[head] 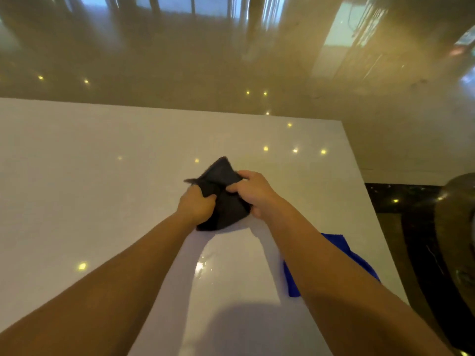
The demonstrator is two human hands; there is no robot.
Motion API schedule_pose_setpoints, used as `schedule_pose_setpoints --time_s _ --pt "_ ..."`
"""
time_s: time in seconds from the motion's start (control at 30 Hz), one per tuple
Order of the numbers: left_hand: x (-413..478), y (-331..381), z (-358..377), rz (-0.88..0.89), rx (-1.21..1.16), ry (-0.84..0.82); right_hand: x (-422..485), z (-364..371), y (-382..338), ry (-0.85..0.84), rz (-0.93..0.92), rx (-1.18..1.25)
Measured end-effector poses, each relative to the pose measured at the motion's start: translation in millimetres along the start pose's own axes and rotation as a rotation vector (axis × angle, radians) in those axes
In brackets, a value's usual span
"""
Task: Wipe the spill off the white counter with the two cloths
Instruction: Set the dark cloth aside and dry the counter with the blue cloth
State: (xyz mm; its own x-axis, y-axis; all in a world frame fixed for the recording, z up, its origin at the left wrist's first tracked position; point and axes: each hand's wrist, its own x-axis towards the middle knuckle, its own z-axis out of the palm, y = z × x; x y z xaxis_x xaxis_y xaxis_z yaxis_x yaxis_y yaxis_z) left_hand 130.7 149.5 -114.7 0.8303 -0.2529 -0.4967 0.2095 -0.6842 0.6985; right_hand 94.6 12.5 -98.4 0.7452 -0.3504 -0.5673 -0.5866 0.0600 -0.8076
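Both hands [223,199] grip the dark cloth [222,199] between them.

Two bare forearms entered from the lower corners and converged toward the centre, both extended forward and uncovered to the frame edge. Left hand [197,205]: back facing up, fingers curled under, thumb pointing toward the other hand, closed on the near-left part of the dark cloth [223,199]. Right hand [253,192]: knuckles up, fingers bent and pinching the same cloth at its right side, thumb tucked beneath. The two hands sat just beside each other.
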Motion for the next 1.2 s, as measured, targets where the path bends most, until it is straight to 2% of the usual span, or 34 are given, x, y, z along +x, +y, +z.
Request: schedule_pose_setpoints --time_s 0.07,0.13,0.23,0.3,0.4,0.47,0.53,0.57,0.63,0.7,0.77,0.83,0.9,0.97,1.0,1.03,1.07,1.1,1.2 --pt "6.4 35.3 -1.6 0.068 -0.238 -0.073 0.9 -38.8 -15.7 0.044 -0.021 0.165" --pt "17.0 72.3 11.1 0.092 -0.376 -0.134 6.5 -81.7 -24.7 0.124 -0.032 0.29" --pt "29.7 113.5 41.8 0.107 -0.462 -0.219 20.3 -134.6 -16.0 0.252 -0.054 0.322" --pt "36.1 115.9 64.7 0.075 -0.456 -0.26 23.1 -159.1 1.9 0.28 -0.07 0.264" --pt "31.1 85.6 87.6 0.039 -0.276 -0.18 6.2 -180.2 40.5 0.319 -0.083 -0.044" --pt "13.2 50.5 86.4 0.138 -0.031 0.013 -21.0 -178.3 78.4 0.317 -0.089 -0.352" --pt "-10.0 11.4 72.8 0.314 0.147 0.176 -58.4 -161.6 126.4 0.2 -0.114 -0.7" --pt "-23.2 -8.6 62.7 0.372 0.205 0.242 -77.4 -151.3 151.1 0.136 -0.159 -0.914" --pt "-42.9 -45.9 39.9 0.415 0.318 0.366 -106.9 -134.6 183.0 0.126 -0.293 -1.252" --pt "-61.9 -84.4 13.9 0.331 0.388 0.469 -121.6 -116.6 193.6 0.217 -0.327 -1.345" --pt "-74.5 -117.2 -12.8 0.188 0.4 0.566 -136.7 -82.5 199.2 0.26 -0.344 -1.311" --pt "-83.6 -147.2 -40.9 0.012 0.435 0.622 -162.5 -23.2 217.3 0.143 -0.537 -1.294" --pt "-92.0 -179.0 -65.3 -0.151 0.529 0.6 -193.6 48.4 236.2 -0.166 -0.739 -1.323" --pt "-100.6 -211.4 -80.2 -0.224 0.625 0.529 -196.3 98.1 244.7 -0.462 -1.005 -1.381" --pt "-102.9 -222.1 -83.5 -0.228 0.641 0.508 -179.3 107.8 236.2 -0.537 -1.111 -1.37" --pt "-102.8 -231.6 -86.3 -0.229 0.638 0.501 -151.7 111.9 219.6 -0.526 -1.182 -1.331" --pt "-102.4 -236.0 -86.1 -0.231 0.626 0.507 -117.9 108.5 195.2 -0.442 -1.206 -1.307" --pt "-101.5 -237.5 -85.2 -0.233 0.621 0.513 -78.7 101.5 164.5 -0.305 -1.156 -1.313" --pt "-99.8 -241.1 -80.7 -0.241 0.623 0.552 38.9 78.1 74.9 0.05 -0.783 -1.431"
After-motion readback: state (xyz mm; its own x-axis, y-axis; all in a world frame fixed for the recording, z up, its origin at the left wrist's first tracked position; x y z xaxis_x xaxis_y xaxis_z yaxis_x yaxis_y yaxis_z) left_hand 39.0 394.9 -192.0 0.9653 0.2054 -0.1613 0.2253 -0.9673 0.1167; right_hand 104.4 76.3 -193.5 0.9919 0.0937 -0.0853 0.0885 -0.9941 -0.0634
